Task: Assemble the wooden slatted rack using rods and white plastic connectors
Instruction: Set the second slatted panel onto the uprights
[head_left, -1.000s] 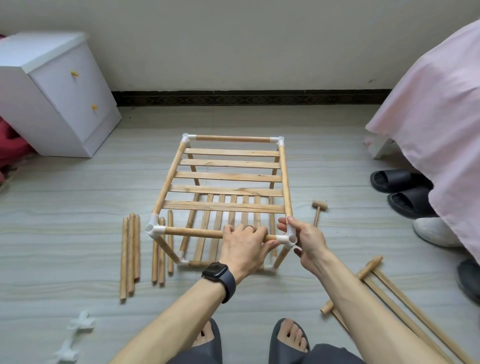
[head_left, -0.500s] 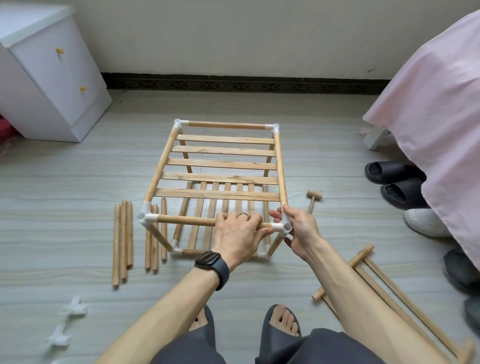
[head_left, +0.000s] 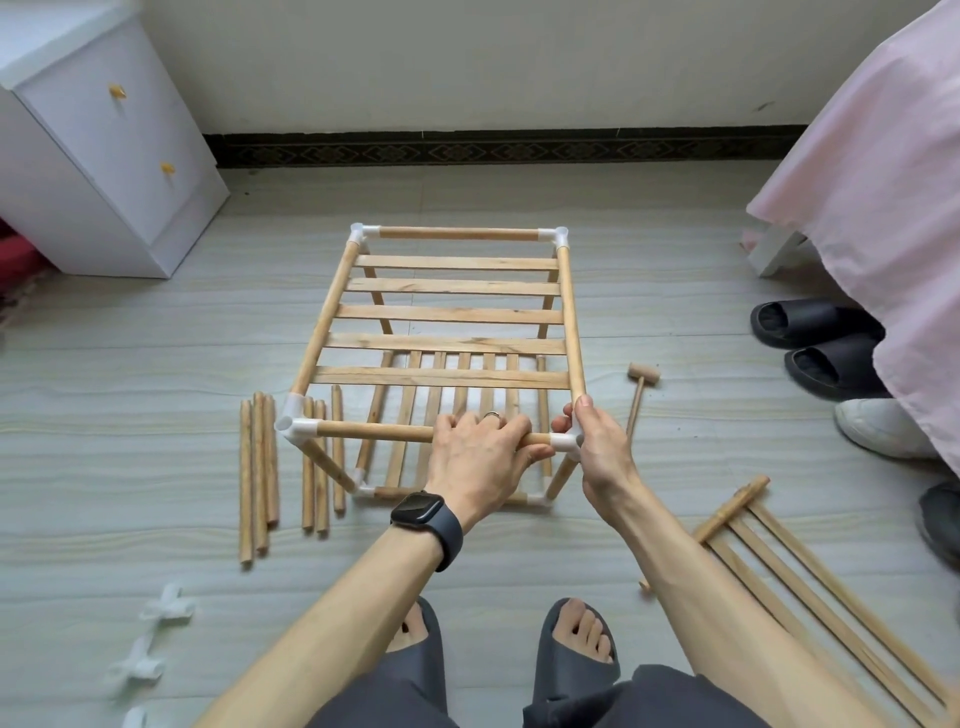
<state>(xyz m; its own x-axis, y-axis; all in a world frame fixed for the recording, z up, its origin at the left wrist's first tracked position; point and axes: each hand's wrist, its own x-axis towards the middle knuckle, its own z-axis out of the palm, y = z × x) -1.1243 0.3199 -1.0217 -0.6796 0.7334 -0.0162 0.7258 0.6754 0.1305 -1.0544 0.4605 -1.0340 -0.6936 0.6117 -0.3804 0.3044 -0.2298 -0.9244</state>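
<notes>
- The floor (head_left: 130, 353) is lying wide and open on the left and behind the rack, up to the wall.
- A bed with a pink sheet (head_left: 883, 182) is closing in the right side.
- A white cabinet (head_left: 104, 171) is standing in the far left corner, well apart from the rack.
- The rack (head_left: 452, 317) is standing on the floor in the middle, right in front of the person. Its long side is running away toward the wall, and its top slats are lying across, left to right.
- A spare slatted panel (head_left: 810, 587) is lying flat on the floor near the right arm.
- Loose rods (head_left: 258, 467) are lying side by side just left of the rack, pointing away from the person.
- Dark slippers (head_left: 810, 332) are sitting by the bed's edge.
- The left grip (head_left: 478, 457) is wrapping its fingers round the near top rod (head_left: 374, 431), which is running left to right.
- The right grip (head_left: 597, 447) is holding the near right corner connector (head_left: 563, 441), touching the end of that same rod, with the thumb pointing up the side rod.
- A small wooden mallet (head_left: 639, 389) is lying just right of the rack.
- Spare white connectors (head_left: 166, 608) are lying on the floor at the near left.
</notes>
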